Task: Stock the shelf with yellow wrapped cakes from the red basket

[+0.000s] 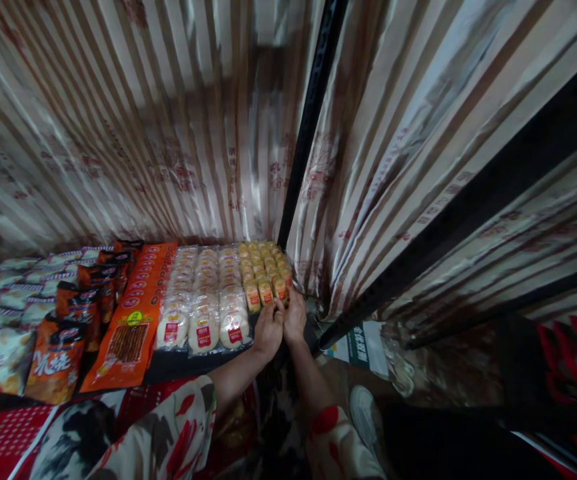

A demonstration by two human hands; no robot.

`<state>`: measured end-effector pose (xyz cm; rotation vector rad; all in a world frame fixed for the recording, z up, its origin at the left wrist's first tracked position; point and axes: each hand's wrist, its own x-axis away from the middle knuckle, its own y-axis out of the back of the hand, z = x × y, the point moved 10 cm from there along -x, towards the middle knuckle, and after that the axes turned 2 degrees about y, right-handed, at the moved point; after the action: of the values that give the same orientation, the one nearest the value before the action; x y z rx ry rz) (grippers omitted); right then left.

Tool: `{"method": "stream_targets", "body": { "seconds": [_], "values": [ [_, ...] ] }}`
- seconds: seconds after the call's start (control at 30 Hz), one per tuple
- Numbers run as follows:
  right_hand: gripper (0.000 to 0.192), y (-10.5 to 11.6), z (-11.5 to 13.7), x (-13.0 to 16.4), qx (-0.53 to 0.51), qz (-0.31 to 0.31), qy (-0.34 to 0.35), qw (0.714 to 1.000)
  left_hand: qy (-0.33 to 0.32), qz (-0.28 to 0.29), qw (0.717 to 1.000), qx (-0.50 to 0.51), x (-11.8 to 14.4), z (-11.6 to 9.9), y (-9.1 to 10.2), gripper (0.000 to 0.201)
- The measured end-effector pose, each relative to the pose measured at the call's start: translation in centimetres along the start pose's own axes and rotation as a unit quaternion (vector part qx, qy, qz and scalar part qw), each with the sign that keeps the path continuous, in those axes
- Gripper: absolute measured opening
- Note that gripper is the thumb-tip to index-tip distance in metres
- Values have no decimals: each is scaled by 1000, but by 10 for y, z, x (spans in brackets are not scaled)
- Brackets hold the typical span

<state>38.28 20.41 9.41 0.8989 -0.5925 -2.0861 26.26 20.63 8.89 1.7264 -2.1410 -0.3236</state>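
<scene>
Small yellow snack packs [265,291] stand in tight rows at the right end of a dark shelf [183,369]. My left hand [269,331] is at the front of these rows, its fingers curled together against the lower edge of the rightmost front pack [281,288]. Close beside it, my right hand [295,316] has its fingers bent around that same pack's right side. Both sets of fingertips are partly hidden. Just left of my hands lie rows of clear-wrapped round pale cakes [203,330] with red labels.
Farther left are a long orange snack bag [127,333], orange-brown pouches [58,360] and white packets [6,357]. A black upright post [313,113] stands behind the yellow packs, against striped plastic sheeting [193,120]. Below is a red basket [6,440]; another black post [418,247] slants at right.
</scene>
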Motion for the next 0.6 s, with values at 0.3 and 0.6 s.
{"method": "stream_targets", "body": {
  "seconds": [0.3,0.6],
  "values": [
    [50,-1,-6,2,-40,-17,-2,999,-49,-24,998,-24,-3,-10,14,40],
    [41,-3,-3,7,-36,-22,1,999,-47,-52,997,-35,-10,-3,20,43]
  ]
}}
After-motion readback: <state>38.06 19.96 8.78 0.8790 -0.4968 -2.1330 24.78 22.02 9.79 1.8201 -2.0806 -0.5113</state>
